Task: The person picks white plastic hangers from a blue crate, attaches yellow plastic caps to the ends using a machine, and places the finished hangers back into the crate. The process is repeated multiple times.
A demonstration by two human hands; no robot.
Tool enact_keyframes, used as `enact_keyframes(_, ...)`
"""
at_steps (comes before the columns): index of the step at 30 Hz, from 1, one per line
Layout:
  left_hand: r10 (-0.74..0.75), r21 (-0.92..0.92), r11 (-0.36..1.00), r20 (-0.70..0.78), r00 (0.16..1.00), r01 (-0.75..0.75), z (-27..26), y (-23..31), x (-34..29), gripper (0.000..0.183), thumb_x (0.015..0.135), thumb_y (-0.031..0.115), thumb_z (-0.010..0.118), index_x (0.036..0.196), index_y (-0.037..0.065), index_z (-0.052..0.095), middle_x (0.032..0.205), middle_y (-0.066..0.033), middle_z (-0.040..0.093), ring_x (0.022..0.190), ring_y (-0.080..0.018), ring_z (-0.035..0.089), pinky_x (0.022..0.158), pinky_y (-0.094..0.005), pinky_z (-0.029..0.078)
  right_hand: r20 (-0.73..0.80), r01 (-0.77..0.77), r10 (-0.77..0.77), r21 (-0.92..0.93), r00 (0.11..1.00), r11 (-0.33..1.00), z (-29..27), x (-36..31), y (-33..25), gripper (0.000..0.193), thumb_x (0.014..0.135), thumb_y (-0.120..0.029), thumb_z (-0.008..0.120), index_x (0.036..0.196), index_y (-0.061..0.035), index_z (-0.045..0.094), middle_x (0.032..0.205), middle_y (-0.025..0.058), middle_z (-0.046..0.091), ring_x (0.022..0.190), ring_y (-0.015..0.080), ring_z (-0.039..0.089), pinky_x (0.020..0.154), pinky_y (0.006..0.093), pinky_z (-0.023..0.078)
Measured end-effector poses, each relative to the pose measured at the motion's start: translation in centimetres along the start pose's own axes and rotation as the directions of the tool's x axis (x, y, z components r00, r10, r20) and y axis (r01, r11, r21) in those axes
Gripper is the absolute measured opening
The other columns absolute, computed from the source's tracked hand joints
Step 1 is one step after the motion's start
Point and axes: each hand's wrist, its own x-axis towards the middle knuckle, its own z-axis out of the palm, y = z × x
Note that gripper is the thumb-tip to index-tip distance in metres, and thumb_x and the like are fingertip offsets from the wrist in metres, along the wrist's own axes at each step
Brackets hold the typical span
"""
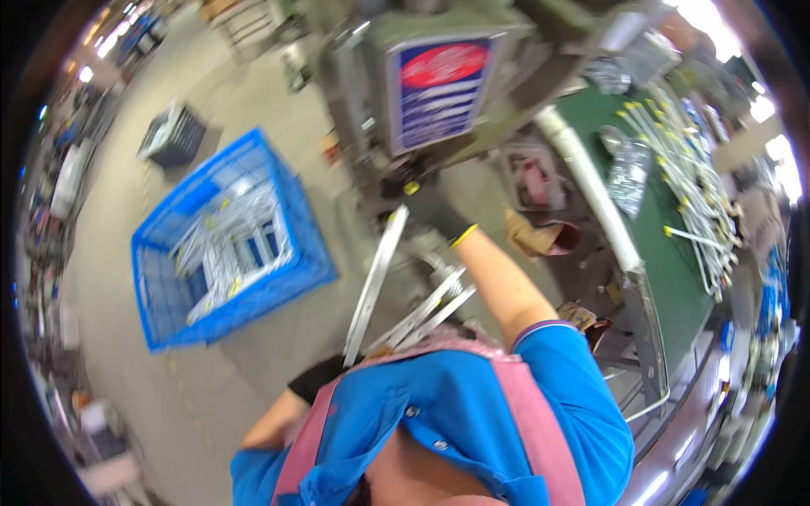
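Observation:
My left hand (319, 378), in a black glove, is at the lower left of my body, closed at the near end of a long pale metal bar (375, 282). The bar slants up and away, its far end just below a grey-green machine (359, 110). Reaching forward, my right hand (434, 207) wears a dark glove with a yellow cuff edge. Its fingers are curled under the machine's head, close to the bar's far end. A small yellow spot shows at those fingertips; what they grip is blurred. Two more metal bars (422, 314) lie in front of my apron.
On the left, a blue plastic crate (308, 253) holds several metal parts. Behind it stands a dark grey bin (177, 139). A green-topped table (675, 295) on the right carries white rods with yellow ends (688, 185). An open cardboard box (531, 234) sits below the machine.

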Motion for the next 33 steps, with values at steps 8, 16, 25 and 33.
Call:
enact_keyframes(8,-0.101,0.168,0.98,-0.032,0.994,0.105,0.5,-0.5,-1.0,0.041,0.095,0.029,0.052,0.126,0.002,0.053,0.116,-0.0083,0.06,0.105,-0.0132,0.052,0.092,-0.027,0.041,-0.011,-0.258,0.27,0.264,0.963,0.93,-0.5,-1.1,-0.1,0.019,0.083,-0.019,0.061,0.081,0.0002,0.063,0.071,0.0078,0.062,0.063,0.0145,0.059,0.06,0.0293,0.045)
enact_keyframes(16,-0.267,-0.191,0.947,-0.03,0.963,0.257,0.4,-1.0,-1.0,0.039,0.092,0.033,0.055,0.111,-0.001,0.06,0.097,-0.0041,0.063,0.088,-0.01,0.055,0.079,-0.0246,0.044,0.126,-0.352,0.336,0.145,0.934,0.925,-1.0,-0.2,-0.5,0.028,0.083,-0.028,0.058,0.082,-0.0012,0.064,0.067,0.0108,0.061,0.061,0.0216,0.058,0.061,0.0339,0.046)
enact_keyframes(25,-0.184,-0.128,0.975,-0.001,0.983,0.183,1.8,-2.8,0.4,0.044,0.088,0.024,0.059,0.125,0.0,0.053,0.11,-0.005,0.06,0.095,-0.0118,0.054,0.085,-0.0235,0.041,0.069,-0.525,0.528,-0.061,0.846,0.849,-0.7,-0.6,-1.8,0.04,0.084,-0.04,0.058,0.08,-0.0002,0.064,0.072,0.0097,0.064,0.064,0.0179,0.06,0.059,0.0304,0.045)
enact_keyframes(33,-0.077,-0.154,0.986,-0.059,0.995,0.067,3.2,-2.1,0.4,0.038,0.088,0.014,0.055,0.123,-0.002,0.054,0.118,-0.0119,0.06,0.109,-0.0195,0.056,0.098,-0.0289,0.04,-0.006,-0.405,0.405,0.032,0.914,0.914,-4.6,-7.3,-1.9,0.035,0.083,-0.032,0.065,0.106,-0.0048,0.063,0.091,0.0114,0.066,0.082,0.0177,0.061,0.074,0.0302,0.047)
